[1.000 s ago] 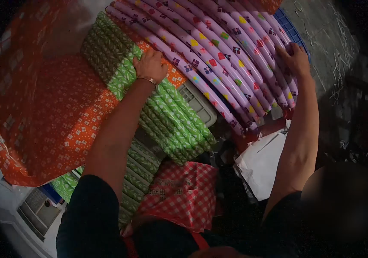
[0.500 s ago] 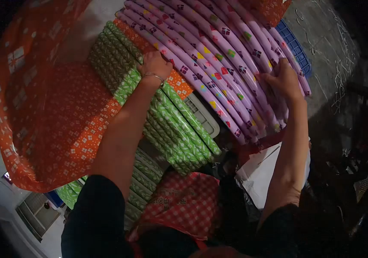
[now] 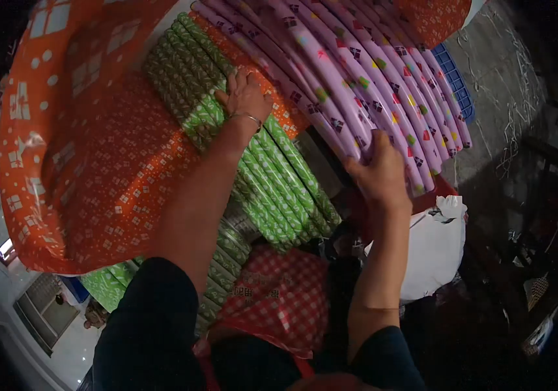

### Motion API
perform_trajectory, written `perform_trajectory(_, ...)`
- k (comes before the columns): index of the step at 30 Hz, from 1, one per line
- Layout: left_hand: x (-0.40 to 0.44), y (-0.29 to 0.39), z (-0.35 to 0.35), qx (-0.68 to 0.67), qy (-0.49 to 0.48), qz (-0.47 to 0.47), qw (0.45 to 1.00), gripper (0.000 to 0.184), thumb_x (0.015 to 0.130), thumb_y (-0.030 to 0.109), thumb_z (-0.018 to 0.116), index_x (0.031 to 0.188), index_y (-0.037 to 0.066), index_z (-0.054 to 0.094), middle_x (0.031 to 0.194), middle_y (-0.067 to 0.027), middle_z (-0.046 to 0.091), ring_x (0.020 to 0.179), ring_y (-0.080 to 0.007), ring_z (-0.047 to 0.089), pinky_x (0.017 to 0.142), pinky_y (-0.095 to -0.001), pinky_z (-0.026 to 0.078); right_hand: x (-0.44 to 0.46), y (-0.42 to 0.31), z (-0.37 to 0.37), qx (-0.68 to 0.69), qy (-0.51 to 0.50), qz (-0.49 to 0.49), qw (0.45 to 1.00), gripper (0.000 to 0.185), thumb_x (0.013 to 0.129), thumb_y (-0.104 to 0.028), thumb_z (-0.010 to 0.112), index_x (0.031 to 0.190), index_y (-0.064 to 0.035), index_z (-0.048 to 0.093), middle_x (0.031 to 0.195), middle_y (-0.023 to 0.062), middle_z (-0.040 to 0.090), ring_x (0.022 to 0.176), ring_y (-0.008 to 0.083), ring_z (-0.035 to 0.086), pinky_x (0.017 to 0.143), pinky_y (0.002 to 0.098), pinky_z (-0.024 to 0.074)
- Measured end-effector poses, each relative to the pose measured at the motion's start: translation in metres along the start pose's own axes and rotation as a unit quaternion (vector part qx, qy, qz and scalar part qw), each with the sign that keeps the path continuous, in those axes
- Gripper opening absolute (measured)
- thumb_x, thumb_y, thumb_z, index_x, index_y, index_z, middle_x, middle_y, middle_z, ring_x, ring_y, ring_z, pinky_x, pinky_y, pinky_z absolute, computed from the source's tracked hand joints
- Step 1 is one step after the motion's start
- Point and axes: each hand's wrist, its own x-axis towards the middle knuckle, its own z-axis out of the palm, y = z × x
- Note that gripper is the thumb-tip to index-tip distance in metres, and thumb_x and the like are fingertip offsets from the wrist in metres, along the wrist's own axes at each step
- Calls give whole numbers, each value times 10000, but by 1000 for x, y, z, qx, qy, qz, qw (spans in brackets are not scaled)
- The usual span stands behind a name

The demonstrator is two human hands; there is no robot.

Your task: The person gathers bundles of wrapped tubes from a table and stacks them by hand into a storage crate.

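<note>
My left hand lies on the upper edge of a bundle of green patterned wrapping paper rolls, fingers stretched out and slightly apart. A bangle circles that wrist. My right hand is closed around the lower end of a purple wrapping paper roll printed with small gifts. Several purple rolls lie side by side along it, fanning to the right. Between the green and purple rolls shows an orange printed sheet. My right fingertips are partly hidden by the hand itself.
A large orange sheet with white gift prints billows on the left. More green rolls lie below. A blue basket stands at the right, near a torn white bag. I wear a red checked apron.
My right hand has moved left along the row of purple rolls and closed on one near its end. Several purple rolls have shifted. My left fingers have stretched out more.
</note>
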Motion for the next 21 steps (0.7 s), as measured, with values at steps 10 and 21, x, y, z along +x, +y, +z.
perform_trajectory(10,24,-9,-3,-84,-68,-147,983,702,732,364,676,1329,237,328,1362,-177,246,1167,-420,361,931,-573,347,-37,7,61,108,-53,33,992,465,676,-144,681,1063,15,480,858,202,598,786,317,597,697,376,461)
perform_trajectory(21,33,-16,-1,-162,-9,-194,967,636,733,451,610,1250,125,433,1226,-212,474,1094,-342,509,880,-451,444,-80,-36,36,135,-87,-26,987,487,697,-124,664,1118,9,458,821,156,587,729,209,576,668,322,464)
